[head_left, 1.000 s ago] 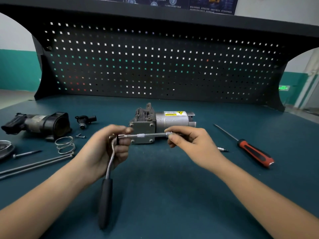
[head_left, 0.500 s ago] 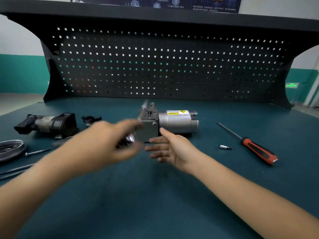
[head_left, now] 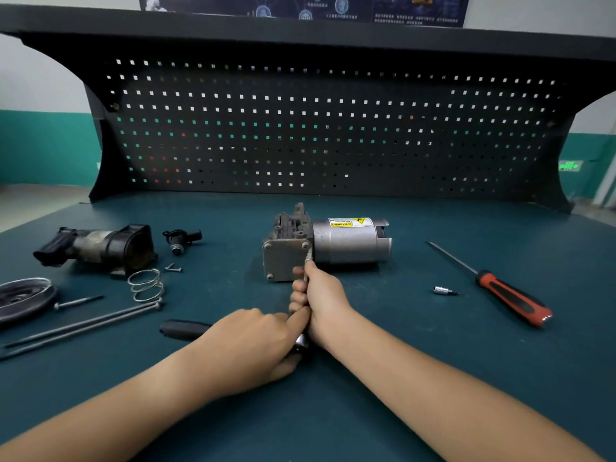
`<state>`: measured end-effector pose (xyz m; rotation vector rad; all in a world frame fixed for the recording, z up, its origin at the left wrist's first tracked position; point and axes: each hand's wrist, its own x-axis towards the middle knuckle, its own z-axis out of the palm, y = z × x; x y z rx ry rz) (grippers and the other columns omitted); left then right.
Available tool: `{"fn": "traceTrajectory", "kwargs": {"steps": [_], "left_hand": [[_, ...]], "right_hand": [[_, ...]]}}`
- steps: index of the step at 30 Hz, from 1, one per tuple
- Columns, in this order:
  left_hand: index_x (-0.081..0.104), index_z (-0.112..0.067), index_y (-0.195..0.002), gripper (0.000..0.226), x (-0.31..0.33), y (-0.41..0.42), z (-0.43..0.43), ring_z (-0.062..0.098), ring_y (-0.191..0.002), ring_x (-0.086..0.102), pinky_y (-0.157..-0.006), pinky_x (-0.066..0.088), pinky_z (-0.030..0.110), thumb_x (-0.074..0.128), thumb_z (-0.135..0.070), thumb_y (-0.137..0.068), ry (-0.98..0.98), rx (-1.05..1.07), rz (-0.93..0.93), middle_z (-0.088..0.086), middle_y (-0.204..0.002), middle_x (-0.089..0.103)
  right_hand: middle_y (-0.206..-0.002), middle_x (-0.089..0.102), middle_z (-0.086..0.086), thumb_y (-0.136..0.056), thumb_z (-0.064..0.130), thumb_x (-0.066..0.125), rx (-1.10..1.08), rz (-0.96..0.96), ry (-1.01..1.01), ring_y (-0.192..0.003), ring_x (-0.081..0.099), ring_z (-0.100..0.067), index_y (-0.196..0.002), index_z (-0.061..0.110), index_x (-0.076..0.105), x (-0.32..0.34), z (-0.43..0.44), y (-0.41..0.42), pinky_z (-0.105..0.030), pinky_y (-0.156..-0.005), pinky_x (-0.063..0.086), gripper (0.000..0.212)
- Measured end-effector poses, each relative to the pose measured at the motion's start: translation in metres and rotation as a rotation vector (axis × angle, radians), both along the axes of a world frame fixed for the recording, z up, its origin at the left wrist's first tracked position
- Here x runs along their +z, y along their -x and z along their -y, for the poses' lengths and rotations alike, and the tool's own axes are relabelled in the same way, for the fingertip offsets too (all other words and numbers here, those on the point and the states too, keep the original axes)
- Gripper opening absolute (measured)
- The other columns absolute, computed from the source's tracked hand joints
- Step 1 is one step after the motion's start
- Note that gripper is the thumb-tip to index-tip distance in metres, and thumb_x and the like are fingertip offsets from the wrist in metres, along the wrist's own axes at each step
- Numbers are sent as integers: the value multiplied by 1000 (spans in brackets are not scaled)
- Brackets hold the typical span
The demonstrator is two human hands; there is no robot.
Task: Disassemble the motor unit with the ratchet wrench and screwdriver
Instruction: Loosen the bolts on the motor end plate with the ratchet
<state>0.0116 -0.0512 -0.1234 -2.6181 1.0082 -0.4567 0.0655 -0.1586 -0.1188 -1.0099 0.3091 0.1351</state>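
Head view: motor unit [head_left: 346, 243] lies mid-way along the counter [head_left: 500, 345], toward its back edge. The right grip [head_left: 321, 303] clenches the ratchet wrench [head_left: 181, 329] shaft, tip on the plate's upper-right bolt [head_left: 306, 245], and the left grip [head_left: 263, 341] wraps the head end. Nothing clamps the unit, so a hard pull could likely swing it or slip the socket off. Toward the left edge a spring [head_left: 146, 285] and long rods [head_left: 83, 323] lie beside the handle's sweep; screwdriver [head_left: 510, 295] well right.

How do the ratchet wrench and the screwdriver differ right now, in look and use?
Both hands hold the ratchet wrench: left hand at its head, right hand round its extension; the screwdriver lies untouched on the table. The wrench's extension meets a bolt on the motor unit; the screwdriver lies apart, to its right. The wrench's grip is black, the screwdriver's red and black. Both have slim metal shafts.
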Motion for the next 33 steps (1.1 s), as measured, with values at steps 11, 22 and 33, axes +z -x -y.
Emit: {"fn": "traceTrajectory", "kwargs": {"steps": [11, 22, 33], "left_hand": [[27, -22, -131, 41, -6, -7, -6, 28, -94, 58, -75, 43, 35, 35, -41, -96, 168, 13, -183, -1, -109, 58], [26, -25, -131, 43, -7, -8, -8, 28, -91, 57, -68, 37, 31, 39, -42, -94, 261, -8, -191, 1, -104, 61], [33, -32, -135, 52, 1, -7, -6, 6, -67, 52, -61, 35, 16, 56, -41, -88, 562, -102, -370, -10, -82, 63]], "right_hand": [[-34, 33, 7, -99, 27, 40, -1, 54, 43, -24, 23, -5, -73, 12, 46, -2, -4, 1, -9, -32, 19, 30], [-31, 33, 8, -100, 25, 39, -1, 67, 50, -23, 24, -4, -73, 12, 45, -1, -3, 0, -9, -32, 20, 30], [-52, 40, -4, -98, 19, 45, -13, 70, 113, -22, 30, -4, -69, 7, 48, 4, 2, 0, -11, -29, 25, 31]]}}
